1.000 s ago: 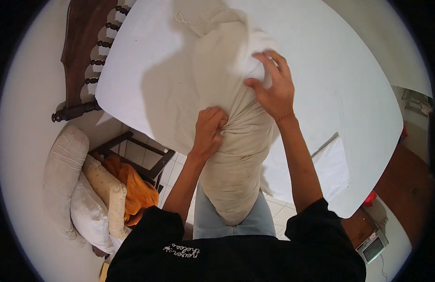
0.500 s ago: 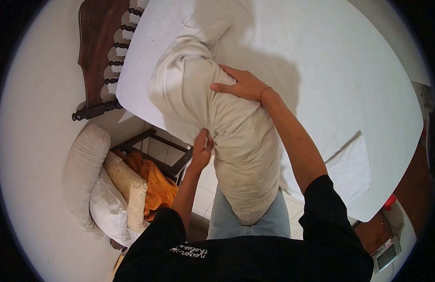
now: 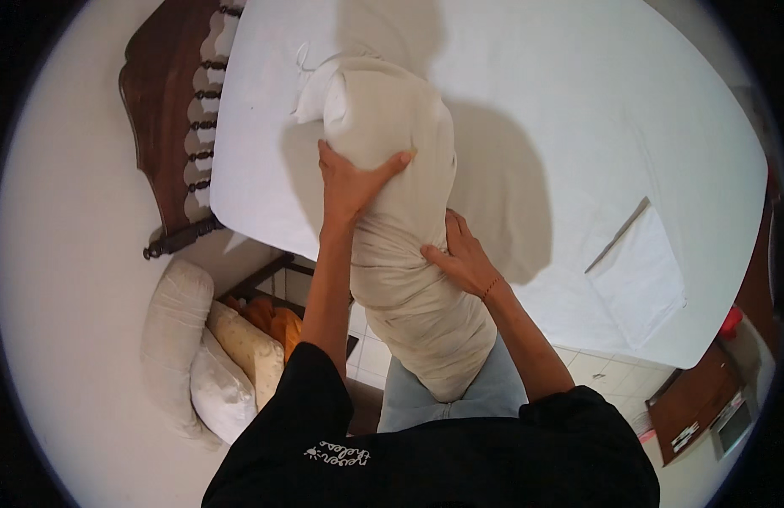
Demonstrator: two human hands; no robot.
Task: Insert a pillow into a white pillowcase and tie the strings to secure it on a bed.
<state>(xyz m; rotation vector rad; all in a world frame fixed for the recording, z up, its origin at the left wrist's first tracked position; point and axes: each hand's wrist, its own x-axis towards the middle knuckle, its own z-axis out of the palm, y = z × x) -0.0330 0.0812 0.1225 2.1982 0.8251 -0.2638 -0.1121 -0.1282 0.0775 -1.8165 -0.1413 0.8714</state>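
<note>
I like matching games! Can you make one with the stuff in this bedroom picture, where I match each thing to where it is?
Things:
1. left hand
2. right hand
3. headboard
4. folded white cloth

Places:
A. on the bed, at the right
B. high on the long pillow
C. dark wood, at the bed's left end
D. halfway down the long pillow

Pairs: 1-B, 2-D, 3-C, 4-A

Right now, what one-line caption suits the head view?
Left hand and right hand grip a cream pillow over a white bed.
</note>
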